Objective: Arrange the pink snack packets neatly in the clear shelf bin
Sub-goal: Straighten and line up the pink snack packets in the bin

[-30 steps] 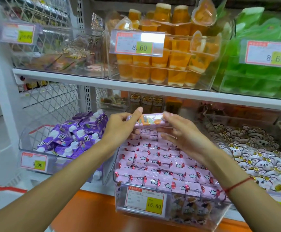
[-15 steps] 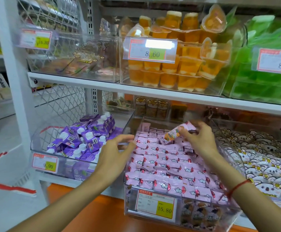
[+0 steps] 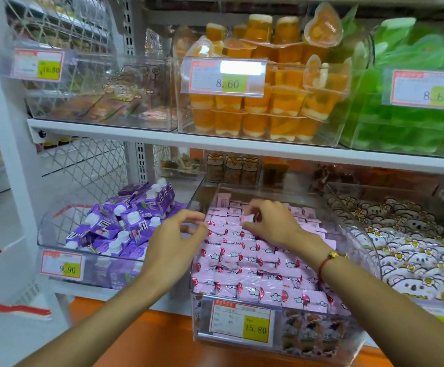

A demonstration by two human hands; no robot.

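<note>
The clear shelf bin (image 3: 353, 242) stands on the lower shelf with a 15.80 price tag (image 3: 242, 324) on its front. Rows of pink snack packets (image 3: 255, 263) with cloud prints fill it; some at the back lie label side up. My right hand (image 3: 271, 223) reaches over the back rows and pinches one pink packet (image 3: 249, 219) low against the others. My left hand (image 3: 176, 234) hovers at the bin's left wall with loosely curled fingers and holds nothing that I can see.
A bin of purple drink pouches (image 3: 125, 221) sits to the left and a bin of white koala packets (image 3: 414, 250) to the right. The white shelf board (image 3: 242, 145) above carries orange jelly cups (image 3: 255, 107) and green packs (image 3: 414, 123).
My right hand carried the packet from above the bin down onto the back rows. My left hand let go of it and dropped to the bin's left edge. The view has moved closer.
</note>
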